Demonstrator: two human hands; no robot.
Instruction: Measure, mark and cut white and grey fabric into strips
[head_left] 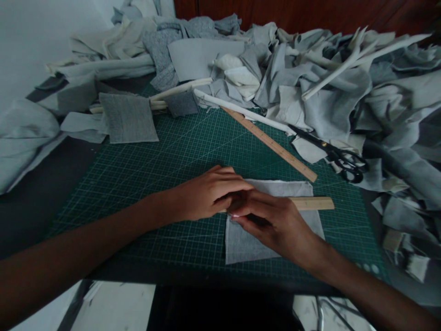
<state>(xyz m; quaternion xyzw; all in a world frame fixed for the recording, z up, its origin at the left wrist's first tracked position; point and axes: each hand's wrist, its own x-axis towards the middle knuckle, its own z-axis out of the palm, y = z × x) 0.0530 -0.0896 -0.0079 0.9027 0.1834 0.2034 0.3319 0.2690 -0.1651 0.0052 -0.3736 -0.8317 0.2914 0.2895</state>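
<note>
A grey fabric piece (253, 243) lies flat on the green cutting mat, with a wooden ruler (315, 203) across it. My left hand (210, 193) rests over the ruler's left end, its fingers together and bent around it. Just to its right, my right hand (275, 218) is closed in a pinch above the ruler and fabric. Something small and pale may show at its fingertips, but I cannot make out what it is. Both hands touch or nearly touch each other, and they hide the middle of the ruler.
A second wooden ruler (272, 145) lies slanted on the cutting mat (138, 174). Black scissors (330, 151) lie at the right among scraps. A grey fabric square (129, 118) sits at the mat's left back. Heaped grey and cream cloth (206, 55) lines the back and right.
</note>
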